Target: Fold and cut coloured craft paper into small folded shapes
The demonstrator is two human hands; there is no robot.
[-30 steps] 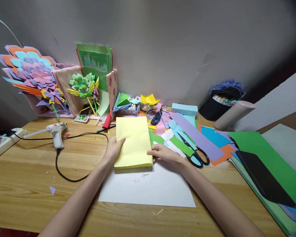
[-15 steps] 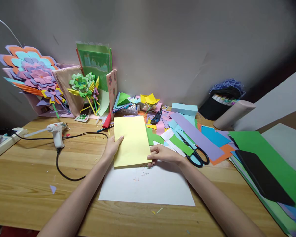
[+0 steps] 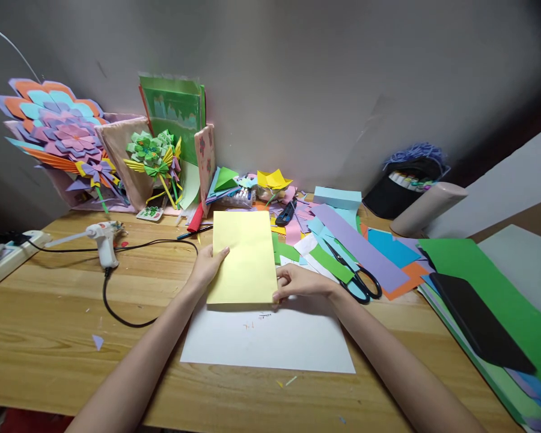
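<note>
A pale yellow sheet of paper (image 3: 243,258), seemingly folded or stacked, is held between both hands above a white sheet (image 3: 270,346). My left hand (image 3: 207,267) grips its left edge, thumb on the front face and the other fingers hidden behind. At the lower right corner my right hand (image 3: 297,282) pinches the paper between thumb and fingers. Small pencil-like marks show on the white sheet just below the yellow paper. Black-handled scissors (image 3: 363,285) lie among paper scraps, to the right of my right hand.
A hot glue gun (image 3: 106,243) with its black cable stands at left. Behind are paper flowers (image 3: 72,129), a box cutter (image 3: 286,211) and coloured scraps. On the right lie green paper (image 3: 500,270), a dark phone-like slab (image 3: 480,322), a roll (image 3: 428,210) and a black marker holder (image 3: 394,192).
The yellow paper has tilted slightly and shifted a little, its top edge moving right. The right hand's fingers have moved slightly at the lower corner. Both hands still hold the paper.
</note>
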